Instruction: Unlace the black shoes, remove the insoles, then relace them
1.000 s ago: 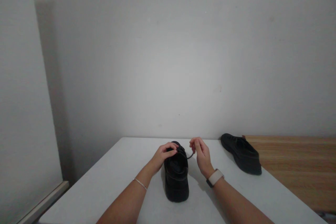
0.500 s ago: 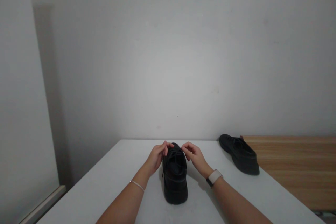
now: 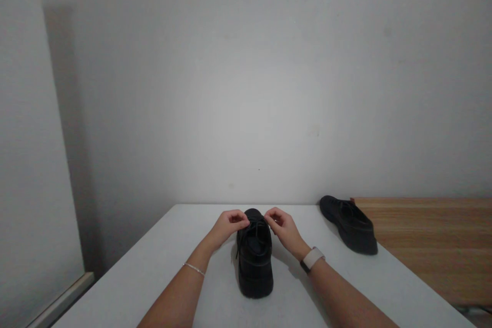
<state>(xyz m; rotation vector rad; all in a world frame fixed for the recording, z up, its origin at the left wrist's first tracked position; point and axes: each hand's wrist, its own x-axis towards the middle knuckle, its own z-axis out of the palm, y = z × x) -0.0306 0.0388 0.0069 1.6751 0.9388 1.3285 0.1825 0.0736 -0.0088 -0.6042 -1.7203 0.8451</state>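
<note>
A black lace-up shoe (image 3: pixel 254 261) stands on the white table (image 3: pixel 161 261), heel toward me, toe toward the wall. My left hand (image 3: pixel 227 225) is at the shoe's left side, fingers curled and pinching a black lace. My right hand (image 3: pixel 281 227), with a watch on its wrist, is at the right side, fingers pinched on the other lace end. Both hands sit over the laced front of the shoe, close together. The lace itself is thin and hard to make out against the black shoe.
A second black shoe (image 3: pixel 349 224) lies at the table's far right, next to a wooden surface (image 3: pixel 434 246). A plain white wall rises right behind the table. A pale panel (image 3: pixel 34 164) stands at the left.
My right hand came down and inward from holding a lace end out to the side. Both hands now pinch at the top of the shoe's lacing, closer together.
</note>
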